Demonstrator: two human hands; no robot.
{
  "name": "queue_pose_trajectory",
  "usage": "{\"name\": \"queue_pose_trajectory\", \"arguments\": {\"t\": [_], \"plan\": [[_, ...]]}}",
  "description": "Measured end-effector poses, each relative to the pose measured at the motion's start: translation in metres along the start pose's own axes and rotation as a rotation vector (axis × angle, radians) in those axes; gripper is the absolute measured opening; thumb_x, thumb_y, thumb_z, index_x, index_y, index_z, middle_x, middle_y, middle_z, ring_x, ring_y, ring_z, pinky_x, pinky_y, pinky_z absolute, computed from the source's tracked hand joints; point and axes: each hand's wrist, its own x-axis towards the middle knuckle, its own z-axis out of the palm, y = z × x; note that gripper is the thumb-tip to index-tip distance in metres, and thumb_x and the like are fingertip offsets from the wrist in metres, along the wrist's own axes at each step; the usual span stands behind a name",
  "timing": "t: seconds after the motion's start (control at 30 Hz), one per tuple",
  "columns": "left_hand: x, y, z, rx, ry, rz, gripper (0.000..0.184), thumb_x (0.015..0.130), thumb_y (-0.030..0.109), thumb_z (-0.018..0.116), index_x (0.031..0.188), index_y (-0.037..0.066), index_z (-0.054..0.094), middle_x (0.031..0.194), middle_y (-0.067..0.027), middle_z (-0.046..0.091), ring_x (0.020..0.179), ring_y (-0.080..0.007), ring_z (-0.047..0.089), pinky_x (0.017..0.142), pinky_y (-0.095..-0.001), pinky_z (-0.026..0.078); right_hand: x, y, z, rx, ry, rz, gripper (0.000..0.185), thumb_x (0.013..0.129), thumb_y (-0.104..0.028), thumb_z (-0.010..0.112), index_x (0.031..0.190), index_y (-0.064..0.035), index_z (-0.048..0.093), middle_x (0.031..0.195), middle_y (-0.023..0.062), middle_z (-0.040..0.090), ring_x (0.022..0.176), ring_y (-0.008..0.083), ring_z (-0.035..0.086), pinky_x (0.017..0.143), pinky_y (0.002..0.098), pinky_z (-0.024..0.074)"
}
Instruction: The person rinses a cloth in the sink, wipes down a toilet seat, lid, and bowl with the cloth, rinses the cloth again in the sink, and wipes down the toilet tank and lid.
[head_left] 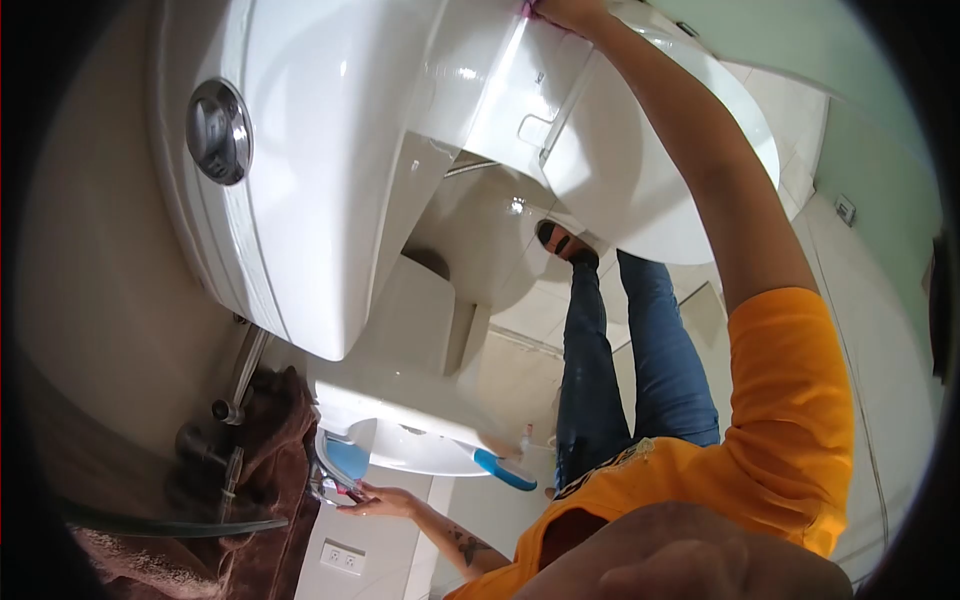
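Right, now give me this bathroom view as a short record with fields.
right hand: partly out of view at the top, by the toilet, pink item at the fingers
left hand: at the tap of the sink; grip unclear
toilet: white, with a silver flush button
by the sink: a blue handle at its edge; what it belongs to is unclear
beside the tap: brown towel
wall socket: near the left hand
clothing: orange shirt, blue jeans

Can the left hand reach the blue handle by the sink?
Probably yes: the left hand is by the tap, and the blue handle sticks out at the sink's edge nearby, with nothing seen in between.
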Motion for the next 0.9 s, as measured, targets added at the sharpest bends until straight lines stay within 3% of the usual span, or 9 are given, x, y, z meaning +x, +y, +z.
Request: {"name": "queue_pose_trajectory", "arguments": {"t": [0.07, 0.13, 0.33, 0.43, 0.5, 0.57, 0.73, 0.83, 0.9], "plan": [[0.001, -0.004, 0.000, -0.063, -0.002, 0.004, 0.086, 0.088, 0.055, 0.044, 0.139, -0.006, 0.010, 0.132, -0.0329, 0.026, 0.122, -0.0447, 0.036, 0.095, -0.0509, 0.039, -0.004, -0.006, 0.009, 0.117, -0.001, 0.072, 0.024, 0.071, -0.019, 0.060, 0.079, 0.0031, 0.063, 0.079, 0.0199, 0.063, 0.078, 0.0350, 0.062, 0.071, 0.0424, 0.0501], [0.000, -0.007, 0.004, -0.135, -0.007, 0.002, 0.086, 0.088, 0.055, 0.044, 0.139, -0.005, 0.010, 0.133, -0.0326, 0.025, 0.122, -0.0446, 0.035, 0.096, -0.0508, 0.039, -0.021, -0.026, 0.040, -0.225, 0.729, 0.055, 0.024, 0.070, -0.017, 0.061, 0.085, 0.0029, 0.062, 0.084, 0.0207, 0.063, 0.081, 0.0373, 0.060, 0.071, 0.0412, 0.0493], [-0.001, -0.005, 0.002, -0.011, 0.010, 0.028, 0.085, 0.088, 0.055, 0.043, 0.140, -0.004, 0.010, 0.134, -0.0323, 0.021, 0.124, -0.0445, 0.031, 0.097, -0.0531, 0.035, -0.134, -0.134, 0.085, -0.478, 0.072, -0.128, 0.018, 0.076, -0.014, 0.052, 0.089, -0.0055, 0.062, 0.087, 0.0076, 0.059, 0.090, 0.0240, 0.054, 0.082, 0.0414, 0.0392], [0.000, -0.007, 0.003, -0.075, 0.001, 0.028, 0.086, 0.088, 0.056, 0.043, 0.140, -0.003, 0.010, 0.135, -0.0322, 0.021, 0.125, -0.0449, 0.031, 0.097, -0.0529, 0.035, -0.173, -0.165, 0.097, -0.024, 0.003, -0.093, 0.019, 0.065, -0.007, 0.061, 0.084, -0.0048, 0.062, 0.086, 0.0118, 0.061, 0.086, 0.0267, 0.055, 0.081, 0.0377, 0.0422], [-0.001, -0.003, 0.002, -0.079, 0.011, 0.038, 0.086, 0.088, 0.056, 0.043, 0.140, -0.003, 0.009, 0.135, -0.0321, 0.021, 0.125, -0.0450, 0.030, 0.098, -0.0529, 0.035, -0.183, -0.164, 0.095, 0.719, -0.470, 0.041, 0.021, 0.063, -0.012, 0.067, 0.082, -0.0046, 0.064, 0.083, 0.0135, 0.064, 0.081, 0.0278, 0.061, 0.075, 0.0390, 0.0474], [-0.002, -0.004, 0.002, -0.074, 0.013, 0.045, 0.086, 0.088, 0.055, 0.043, 0.141, -0.003, 0.009, 0.135, -0.0320, 0.021, 0.125, -0.0451, 0.030, 0.098, -0.0530, 0.035, -0.186, -0.151, 0.091, 0.737, -0.253, -0.039, 0.028, 0.061, -0.021, 0.072, 0.084, -0.0051, 0.066, 0.078, 0.0140, 0.066, 0.073, 0.0274, 0.064, 0.068, 0.0391, 0.0504], [-0.002, -0.006, 0.004, -0.119, 0.017, 0.041, 0.085, 0.088, 0.054, 0.043, 0.141, -0.003, 0.009, 0.135, -0.0321, 0.021, 0.125, -0.0449, 0.031, 0.098, -0.0538, 0.035, -0.113, -0.100, -0.021, 0.909, -0.081, 0.526, 0.027, 0.072, -0.030, 0.067, 0.085, -0.0068, 0.067, 0.076, 0.0110, 0.068, 0.070, 0.0169, 0.066, 0.062, 0.0291, 0.0510], [0.000, -0.014, 0.004, -0.071, 0.002, 0.059, 0.084, 0.089, 0.053, 0.044, 0.140, -0.004, 0.009, 0.134, -0.0321, 0.022, 0.124, -0.0449, 0.032, 0.096, -0.0539, 0.036, -0.052, -0.055, -0.017, 0.497, 0.485, 0.327, 0.022, 0.070, -0.009, 0.058, 0.089, 0.0012, 0.061, 0.090, 0.0212, 0.062, 0.082, 0.0387, 0.058, 0.070, 0.0408, 0.0481], [-0.001, -0.017, 0.003, -0.047, 0.007, 0.075, 0.084, 0.089, 0.052, 0.044, 0.140, -0.004, 0.010, 0.133, -0.0324, 0.023, 0.124, -0.0447, 0.032, 0.096, -0.0538, 0.037, -0.023, -0.025, 0.026, 0.192, 0.675, 0.184, 0.024, 0.071, -0.007, 0.057, 0.093, 0.0005, 0.060, 0.088, 0.0189, 0.062, 0.079, 0.0347, 0.058, 0.068, 0.0384, 0.0480]]}}
